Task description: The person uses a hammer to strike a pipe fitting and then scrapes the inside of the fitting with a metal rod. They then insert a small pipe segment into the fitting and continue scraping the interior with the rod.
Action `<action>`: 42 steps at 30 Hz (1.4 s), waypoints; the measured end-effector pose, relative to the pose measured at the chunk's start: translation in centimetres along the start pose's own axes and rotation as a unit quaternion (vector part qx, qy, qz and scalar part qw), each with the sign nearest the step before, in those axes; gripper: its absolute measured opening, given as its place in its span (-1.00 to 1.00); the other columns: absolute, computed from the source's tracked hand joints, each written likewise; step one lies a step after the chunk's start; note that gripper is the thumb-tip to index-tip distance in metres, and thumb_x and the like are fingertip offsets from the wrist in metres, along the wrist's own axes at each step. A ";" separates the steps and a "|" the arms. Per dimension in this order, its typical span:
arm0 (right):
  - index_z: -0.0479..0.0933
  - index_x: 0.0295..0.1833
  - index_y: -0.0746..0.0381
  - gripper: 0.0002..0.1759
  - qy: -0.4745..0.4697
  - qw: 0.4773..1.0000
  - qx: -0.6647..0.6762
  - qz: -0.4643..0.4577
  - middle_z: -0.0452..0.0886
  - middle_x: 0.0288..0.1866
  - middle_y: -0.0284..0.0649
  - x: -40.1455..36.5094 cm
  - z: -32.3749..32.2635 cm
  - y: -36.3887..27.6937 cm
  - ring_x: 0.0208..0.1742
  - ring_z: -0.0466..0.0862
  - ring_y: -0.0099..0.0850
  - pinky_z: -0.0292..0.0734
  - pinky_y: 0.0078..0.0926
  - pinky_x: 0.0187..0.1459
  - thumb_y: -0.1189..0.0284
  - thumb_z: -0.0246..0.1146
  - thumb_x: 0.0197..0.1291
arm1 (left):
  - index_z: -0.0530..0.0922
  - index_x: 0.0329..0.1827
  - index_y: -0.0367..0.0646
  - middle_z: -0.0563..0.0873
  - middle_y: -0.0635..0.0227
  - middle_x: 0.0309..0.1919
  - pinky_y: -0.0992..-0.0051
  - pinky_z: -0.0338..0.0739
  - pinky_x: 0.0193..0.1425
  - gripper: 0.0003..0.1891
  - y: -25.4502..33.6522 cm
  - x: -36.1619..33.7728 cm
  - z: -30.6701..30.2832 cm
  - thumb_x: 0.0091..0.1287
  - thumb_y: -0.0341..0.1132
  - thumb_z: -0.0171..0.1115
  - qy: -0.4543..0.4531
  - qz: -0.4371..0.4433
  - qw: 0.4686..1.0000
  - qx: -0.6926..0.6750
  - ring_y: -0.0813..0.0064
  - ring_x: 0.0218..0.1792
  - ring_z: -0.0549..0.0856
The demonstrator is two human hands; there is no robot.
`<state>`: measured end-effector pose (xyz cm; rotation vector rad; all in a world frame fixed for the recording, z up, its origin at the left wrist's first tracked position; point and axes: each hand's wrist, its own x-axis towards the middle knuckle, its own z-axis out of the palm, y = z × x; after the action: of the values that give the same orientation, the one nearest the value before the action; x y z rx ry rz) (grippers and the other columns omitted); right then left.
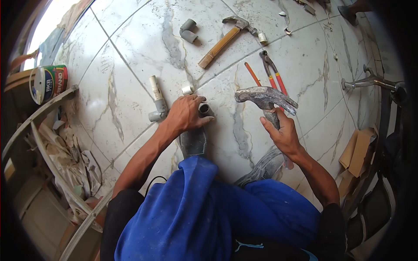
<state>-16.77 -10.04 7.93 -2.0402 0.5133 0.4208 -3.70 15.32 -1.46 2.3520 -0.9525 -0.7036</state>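
Note:
My left hand (188, 114) is wrapped round a grey pipe fitting (203, 108), its round opening facing up, just ahead of my left boot (193, 142). My right hand (282, 132) grips a worn claw hammer (266, 96) near its head, raised over the floor. A small white pipe piece (187, 89) stands beyond my left hand. To its left lies a grey tee fitting (159, 111) with a pale pipe (155, 88) in it. Red-handled pincers (273, 73) and an orange-red tool (252, 73) lie beyond the raised hammer.
A wooden-handled hammer (220, 47) and grey elbow fittings (189, 31) lie farther out on the tiled floor (135, 95). At left are a paint bucket (51, 82) and a curved frame (41, 114); at right, cardboard (358, 152) and a metal chair leg (370, 81).

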 end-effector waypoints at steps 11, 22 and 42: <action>0.51 -0.06 0.37 -0.67 0.005 0.997 0.009 -0.070 0.54 -0.56 -0.16 -1.3 0.0 0.3 -0.51 0.55 -0.50 0.44 -0.45 -0.39 0.29 0.26 0.27 | 0.57 -0.33 -0.17 0.61 0.25 -0.34 0.30 0.41 -0.02 -0.59 2.5 -0.7 1.9 -0.07 -0.05 0.47 0.002 0.029 0.987 0.160 0.25 -0.19 0.60; 0.53 -0.07 0.38 -0.66 0.001 0.994 0.017 -0.108 0.61 -0.41 -0.07 -0.2 -0.3 0.9 -0.42 0.61 -0.34 0.51 -0.40 -0.29 0.30 0.29 0.24 | 0.54 -0.34 -0.15 0.57 0.30 -0.34 0.31 0.34 -0.07 -0.60 3.4 -1.6 3.3 -0.08 -0.08 0.48 0.052 0.007 0.981 0.189 0.29 -0.22 0.53; 0.50 0.04 0.34 -0.66 -0.042 0.997 0.047 -0.036 0.56 -0.21 -0.26 0.0 -0.4 4.8 -0.17 0.49 -0.51 0.41 -0.51 -0.05 0.32 0.24 0.29 | 0.68 -0.04 -0.09 0.56 0.41 -0.40 0.55 0.38 -0.41 -0.64 3.8 -5.6 1.9 0.04 -0.36 0.46 0.183 0.219 0.958 -0.009 0.55 -0.50 0.47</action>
<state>-19.17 -12.62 4.65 -1.9366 0.4000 0.4295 -10.14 16.54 0.99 2.0441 -1.2231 -0.0967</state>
